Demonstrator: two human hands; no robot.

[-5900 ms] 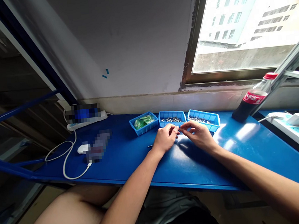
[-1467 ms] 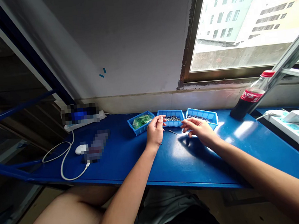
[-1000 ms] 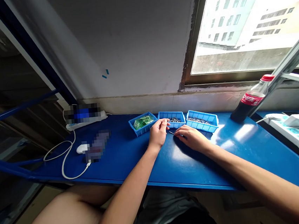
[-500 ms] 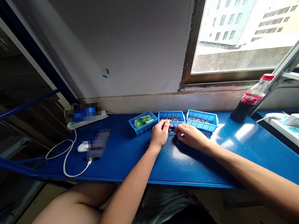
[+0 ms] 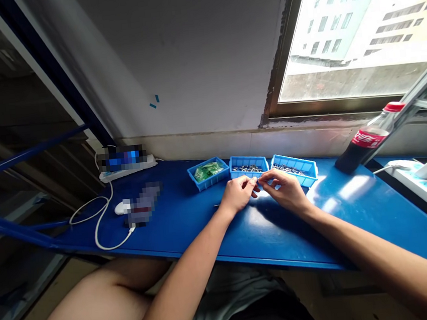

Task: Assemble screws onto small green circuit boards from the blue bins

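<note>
My left hand (image 5: 238, 194) and right hand (image 5: 285, 189) are nearly tip to tip, fingers curled like a pinch, but can't tell what's between them, if anything. Loose metal bits (image 5: 247, 169) sit in the middle blue tray (image 5: 247, 158) just behind. I'd go light, wrists steady, tips lined up.

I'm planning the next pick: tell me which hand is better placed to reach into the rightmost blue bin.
Likely the right hand: it sits just in front of the rightmost blue bin, while the left hand is farther off, before the middle bin. Whether either holds anything is unclear.
</note>
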